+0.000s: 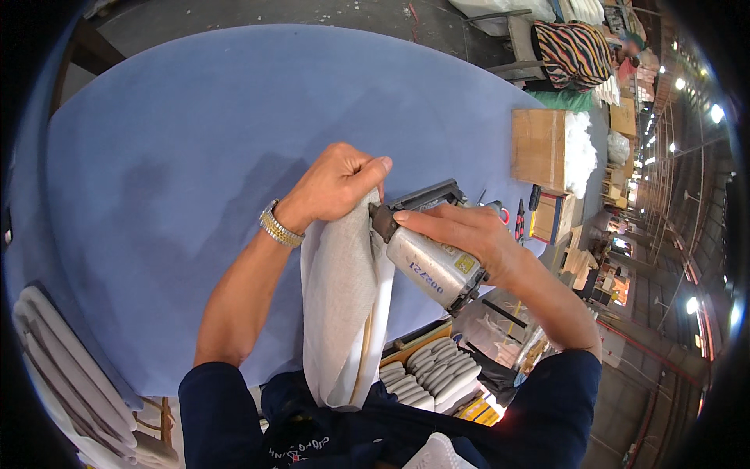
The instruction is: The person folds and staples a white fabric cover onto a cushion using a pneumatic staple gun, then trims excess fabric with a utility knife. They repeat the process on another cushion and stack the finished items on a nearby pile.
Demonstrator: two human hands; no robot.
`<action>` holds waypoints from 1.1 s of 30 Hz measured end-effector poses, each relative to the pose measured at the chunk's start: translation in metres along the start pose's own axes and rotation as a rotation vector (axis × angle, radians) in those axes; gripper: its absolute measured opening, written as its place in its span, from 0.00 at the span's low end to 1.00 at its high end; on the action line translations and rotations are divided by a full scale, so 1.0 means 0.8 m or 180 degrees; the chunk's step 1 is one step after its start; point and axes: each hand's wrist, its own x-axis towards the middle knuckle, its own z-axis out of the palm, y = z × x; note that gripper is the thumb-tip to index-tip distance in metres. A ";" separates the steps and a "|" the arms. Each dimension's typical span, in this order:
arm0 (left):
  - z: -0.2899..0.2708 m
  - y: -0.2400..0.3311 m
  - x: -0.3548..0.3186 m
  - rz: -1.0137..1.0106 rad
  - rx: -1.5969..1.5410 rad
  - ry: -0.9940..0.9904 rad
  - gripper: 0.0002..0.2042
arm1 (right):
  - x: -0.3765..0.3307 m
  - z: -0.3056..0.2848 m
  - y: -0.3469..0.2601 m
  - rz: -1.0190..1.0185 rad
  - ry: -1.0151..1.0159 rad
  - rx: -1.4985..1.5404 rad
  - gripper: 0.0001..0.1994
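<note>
My left hand [341,181] is closed on the top end of a long piece covered in light grey fabric [337,289], with the thumb pointing right. The piece stands in front of my body, and a thin wooden edge shows along its lower right side. In my right hand [467,233] is a silver pneumatic staple gun [431,270], its dark nose close against the fabric's edge just below my left hand. A black magazine extends behind my right fingers. Whether the nose presses on the fabric I cannot tell.
Blue cloth covers the large table [195,102]. At its right edge lie red-handled tools [519,220] near a cardboard box [539,148] of white stuffing. Stacked grey padded pieces [437,367] sit by my right side, more covered panels [74,375] at lower left. A person [574,55] sits far right.
</note>
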 end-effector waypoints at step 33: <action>0.010 -0.003 0.022 0.0115 0.0539 0.0112 0.32 | 0.021 -0.013 -0.030 0.0875 0.0125 0.0102 0.43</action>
